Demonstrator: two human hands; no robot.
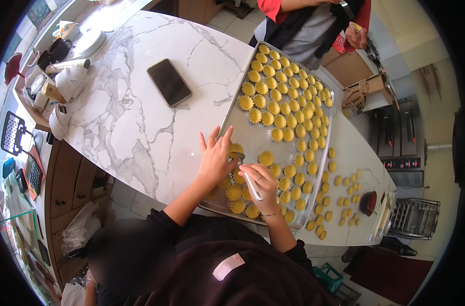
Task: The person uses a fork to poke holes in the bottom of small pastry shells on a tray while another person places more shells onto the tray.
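My right hand (261,188) is closed around the pale handle of a fork (252,185). Its metal end reaches a yellow fluted tart shell (236,148) on a large metal baking tray (247,133). Beside that shell is my left hand (215,158), fingers stretched out and spread, with the shell between thumb and forefinger; whether they touch it I cannot tell. Several more tart shells (265,158) lie near both hands, some partly hidden behind my forearms. Rows of tart shells (280,121) fill the far part of the tray.
A dark phone (169,82) rests on the marble-patterned table (125,102). More tart shells (319,209) and a dark red bowl (367,203) stand right of the tray. Across the table, a person in red sleeves (270,7) holds a metal tool and a small yellow piece. Cups (59,50) crowd the left ledge.
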